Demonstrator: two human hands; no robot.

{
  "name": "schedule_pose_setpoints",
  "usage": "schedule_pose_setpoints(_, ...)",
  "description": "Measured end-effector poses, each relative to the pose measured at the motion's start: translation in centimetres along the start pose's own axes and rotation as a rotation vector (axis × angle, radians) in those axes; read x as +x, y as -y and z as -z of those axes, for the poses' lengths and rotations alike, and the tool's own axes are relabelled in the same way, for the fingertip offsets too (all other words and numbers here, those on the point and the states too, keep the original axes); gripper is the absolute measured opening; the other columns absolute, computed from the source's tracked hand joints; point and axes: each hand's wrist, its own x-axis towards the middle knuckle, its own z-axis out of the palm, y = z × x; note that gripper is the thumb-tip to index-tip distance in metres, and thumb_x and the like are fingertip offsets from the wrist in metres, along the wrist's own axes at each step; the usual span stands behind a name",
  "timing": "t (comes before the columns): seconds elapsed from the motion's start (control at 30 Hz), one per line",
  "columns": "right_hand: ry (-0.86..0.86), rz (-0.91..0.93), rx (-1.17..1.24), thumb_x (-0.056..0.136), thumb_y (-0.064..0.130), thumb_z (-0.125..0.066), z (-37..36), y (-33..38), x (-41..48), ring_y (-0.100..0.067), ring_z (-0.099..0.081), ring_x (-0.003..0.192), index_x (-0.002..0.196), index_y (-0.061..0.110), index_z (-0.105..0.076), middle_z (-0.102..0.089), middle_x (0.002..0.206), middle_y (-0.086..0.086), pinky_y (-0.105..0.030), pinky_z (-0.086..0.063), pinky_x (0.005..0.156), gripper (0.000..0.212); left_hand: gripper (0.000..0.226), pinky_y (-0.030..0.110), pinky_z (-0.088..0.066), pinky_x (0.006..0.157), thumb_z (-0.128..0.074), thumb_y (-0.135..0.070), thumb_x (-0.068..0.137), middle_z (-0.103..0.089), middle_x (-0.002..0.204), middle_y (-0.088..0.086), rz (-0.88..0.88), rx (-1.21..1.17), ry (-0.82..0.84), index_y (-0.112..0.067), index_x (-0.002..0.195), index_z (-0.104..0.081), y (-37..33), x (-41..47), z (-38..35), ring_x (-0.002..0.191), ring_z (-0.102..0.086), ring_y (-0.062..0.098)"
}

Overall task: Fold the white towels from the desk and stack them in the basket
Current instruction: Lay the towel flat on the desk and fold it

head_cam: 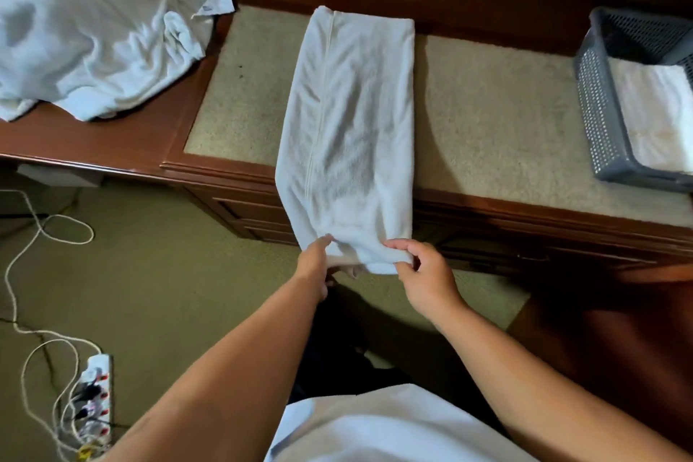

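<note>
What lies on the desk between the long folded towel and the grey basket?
Between towel and basket, only the bare beige mat, in the head view.

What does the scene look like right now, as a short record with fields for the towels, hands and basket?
long towel: narrow folded strip across the desk, near end hanging over the front edge
left hand: grips its near left corner
right hand: pinches its near right corner
towel pile: crumpled, on the desk's left
basket: grey, at right, folded towel inside
</note>
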Motion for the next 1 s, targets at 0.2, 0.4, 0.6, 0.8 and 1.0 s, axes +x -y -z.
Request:
schedule_pose_setpoints(0.2, 0.146, 0.017, -0.245, 0.095, 0.0, -0.054, 0.3, -1.3, 0.3, -0.008, -0.047, 0.067, 0.108, 0.031, -0.075, -0.044, 0.085, 0.003, -0.012, -0.035, 0.061, 0.04, 0.031, 0.041, -0.052, 0.074, -0.059, -0.016, 0.086, -0.065, 0.111, 0.012, -0.314, -0.137, -0.312, -0.022, 0.114, -0.051, 1.2, -0.9, 3.6, 0.087, -0.06, 0.024)
schedule_pose_setpoints(0.4, 0.209, -0.016, -0.405, 0.099, 0.005, -0.049, -1.6, -1.4, 0.2, -0.003, -0.046, 0.069, 0.116, 0.026, -0.073, -0.046, 0.093, 0.006, -0.01, -0.034, 0.055, 0.036, 0.046, 0.037, -0.054, 0.084, -0.063, -0.017, 0.094, -0.06, 0.114, 0.004, -0.297, 0.29, -0.331, -0.021, 0.134, -0.04, 2.0, -0.4, 6.1, 0.094, -0.061, 0.02)
schedule_pose_setpoints(0.6, 0.269, -0.052, -0.44, 0.099, 0.01, -0.054, -0.6, -1.0, 0.9, -0.007, -0.05, 0.083, 0.123, 0.024, -0.071, -0.048, 0.097, 0.011, -0.013, -0.036, 0.064, 0.032, 0.123, 0.053, -0.016, 0.122, -0.078, -0.024, 0.076, 0.014, 0.164, 0.013, -0.347, 0.893, -0.25, -0.028, 0.156, 0.015, 3.6, -0.6, 1.8, 0.152, -0.002, 0.036)
schedule_pose_setpoints(0.8, 0.207, -0.093, -0.323, 0.094, 0.012, -0.064, -0.8, 0.0, 1.1, -0.005, -0.054, 0.074, 0.116, 0.028, -0.074, -0.055, 0.084, 0.012, -0.021, -0.038, 0.071, 0.03, 0.119, 0.053, 0.021, 0.114, -0.074, -0.033, 0.08, 0.03, 0.161, 0.011, -0.839, 1.223, -0.247, -0.032, 0.153, 0.021, 6.3, -0.4, -1.5, 0.149, 0.029, 0.03)
schedule_pose_setpoints(1.0, 0.131, -0.112, -0.14, 0.092, 0.008, -0.063, 0.0, 2.1, 0.4, -0.005, -0.061, 0.077, 0.108, 0.027, -0.076, -0.068, 0.083, 0.005, -0.009, -0.04, 0.063, 0.028, 0.058, 0.046, -0.027, 0.107, -0.07, -0.015, 0.072, -0.05, 0.129, 0.002, -0.92, 1.164, -0.403, -0.024, 0.126, -0.05, 3.6, 0.4, 2.3, 0.123, -0.041, 0.028)
